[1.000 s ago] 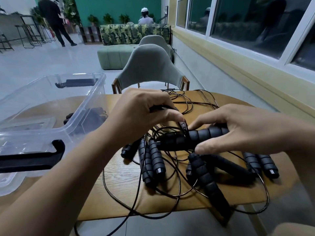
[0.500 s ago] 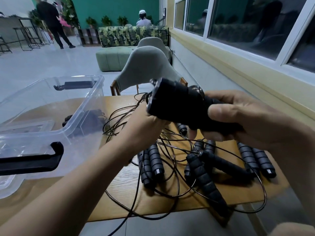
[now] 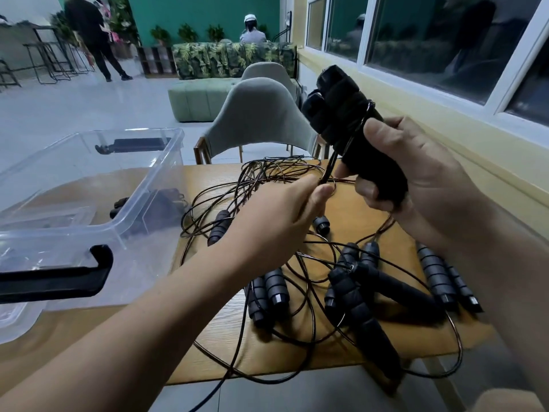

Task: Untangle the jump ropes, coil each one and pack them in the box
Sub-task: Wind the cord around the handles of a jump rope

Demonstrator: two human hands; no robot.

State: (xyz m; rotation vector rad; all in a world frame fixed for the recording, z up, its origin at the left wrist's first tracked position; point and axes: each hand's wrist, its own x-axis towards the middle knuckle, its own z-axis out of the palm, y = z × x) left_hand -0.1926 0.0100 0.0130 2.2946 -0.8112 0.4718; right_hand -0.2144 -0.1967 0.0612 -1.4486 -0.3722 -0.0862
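Two black foam handles ride above the wooden table, gripped together in the right hand, while the left hand pinches their thin cord just below. Beneath them the tangle of other jump ropes sprawls across the tabletop. Freeing this rope likely calls for feeding the cord slowly through the pinch, lifting loops over other handles rather than tugging. Several cords droop past the table's near edge and could snag. The clear box, open at left, sits just beside the tangle, with a grey chair behind.
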